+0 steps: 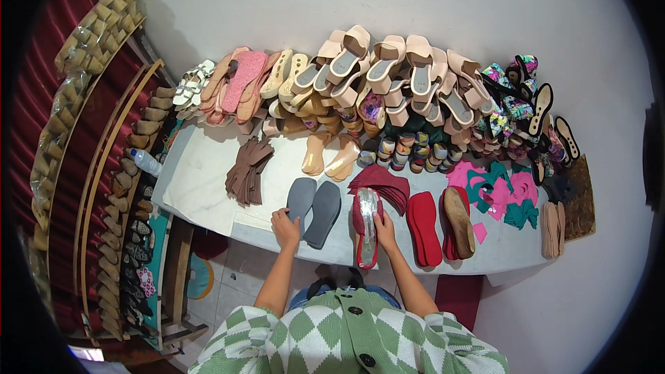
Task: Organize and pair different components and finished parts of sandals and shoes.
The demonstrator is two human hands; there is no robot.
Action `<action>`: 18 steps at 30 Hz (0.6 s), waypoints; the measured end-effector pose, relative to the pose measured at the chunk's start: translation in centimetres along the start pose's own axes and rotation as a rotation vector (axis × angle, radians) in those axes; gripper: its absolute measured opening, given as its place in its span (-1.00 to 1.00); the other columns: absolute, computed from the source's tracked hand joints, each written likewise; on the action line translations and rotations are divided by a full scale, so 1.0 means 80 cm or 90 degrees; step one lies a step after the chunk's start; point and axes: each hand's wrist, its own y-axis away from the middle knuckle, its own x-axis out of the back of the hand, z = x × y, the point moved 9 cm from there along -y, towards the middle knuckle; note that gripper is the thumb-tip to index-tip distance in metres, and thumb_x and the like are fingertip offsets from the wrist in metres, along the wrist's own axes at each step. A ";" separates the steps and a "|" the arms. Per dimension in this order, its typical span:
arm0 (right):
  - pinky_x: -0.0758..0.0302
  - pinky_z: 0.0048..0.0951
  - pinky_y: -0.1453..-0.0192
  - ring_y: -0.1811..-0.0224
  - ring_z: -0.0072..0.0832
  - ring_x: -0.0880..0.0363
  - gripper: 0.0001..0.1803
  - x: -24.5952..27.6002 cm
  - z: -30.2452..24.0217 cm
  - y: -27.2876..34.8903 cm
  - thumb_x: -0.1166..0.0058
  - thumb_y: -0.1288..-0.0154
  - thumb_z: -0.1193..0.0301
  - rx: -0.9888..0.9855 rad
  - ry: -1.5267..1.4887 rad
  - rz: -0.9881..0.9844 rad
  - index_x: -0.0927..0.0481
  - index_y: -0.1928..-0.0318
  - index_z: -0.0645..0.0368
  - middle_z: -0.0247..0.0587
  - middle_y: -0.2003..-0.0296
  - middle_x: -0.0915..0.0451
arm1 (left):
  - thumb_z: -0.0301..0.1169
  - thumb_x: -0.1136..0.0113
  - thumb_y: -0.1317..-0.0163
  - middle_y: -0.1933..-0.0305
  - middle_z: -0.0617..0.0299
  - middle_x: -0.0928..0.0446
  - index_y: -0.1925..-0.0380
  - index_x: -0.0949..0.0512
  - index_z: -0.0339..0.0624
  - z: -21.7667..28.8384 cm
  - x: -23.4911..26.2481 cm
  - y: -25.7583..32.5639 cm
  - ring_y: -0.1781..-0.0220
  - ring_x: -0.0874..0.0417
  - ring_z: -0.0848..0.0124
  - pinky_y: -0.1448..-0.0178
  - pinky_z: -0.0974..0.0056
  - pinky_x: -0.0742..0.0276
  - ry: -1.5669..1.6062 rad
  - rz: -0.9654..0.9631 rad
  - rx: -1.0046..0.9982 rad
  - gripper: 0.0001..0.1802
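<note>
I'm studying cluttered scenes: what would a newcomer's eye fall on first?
The beige heeled sandals heaped along the back of the table would probably draw the eye first. Bright pink and green cut pieces lie toward its right end; the right hand holds a shiny-faced red sole at the near edge.

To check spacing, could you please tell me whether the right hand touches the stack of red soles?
Apart: the head view shows pale tabletop between the right hand and the stack of red soles.
</note>
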 end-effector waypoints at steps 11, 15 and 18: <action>-0.34 -0.53 -0.03 0.11 -0.56 -0.43 -0.63 -0.003 -0.005 -0.002 0.10 -0.35 0.32 0.016 0.053 0.024 -0.41 -0.05 0.32 -0.21 0.14 -0.53 | -0.12 -0.44 0.23 0.26 0.03 -0.56 0.27 -0.50 -0.30 0.051 -0.060 0.035 0.22 -0.53 0.11 0.12 0.14 -0.43 -0.041 -0.177 -0.133 -0.42; -0.35 -0.51 -0.01 0.12 -0.55 -0.45 -0.63 0.001 -0.008 -0.002 0.07 -0.32 0.33 0.040 0.048 0.044 -0.42 -0.04 0.31 -0.20 0.17 -0.54 | -0.13 -0.47 0.27 0.41 0.11 -0.58 0.36 -0.51 -0.26 0.054 -0.058 0.027 0.37 -0.58 0.15 0.27 0.15 -0.47 -0.028 -0.194 -0.141 -0.47; -0.37 -0.50 0.00 0.13 -0.53 -0.47 -0.63 0.000 -0.008 0.000 0.05 -0.30 0.34 0.032 0.056 0.043 -0.42 -0.04 0.31 -0.17 0.18 -0.55 | -0.17 -0.49 0.28 0.48 0.16 -0.57 0.42 -0.50 -0.23 0.034 -0.068 0.016 0.43 -0.60 0.19 0.32 0.21 -0.48 0.013 -0.246 -0.122 -0.51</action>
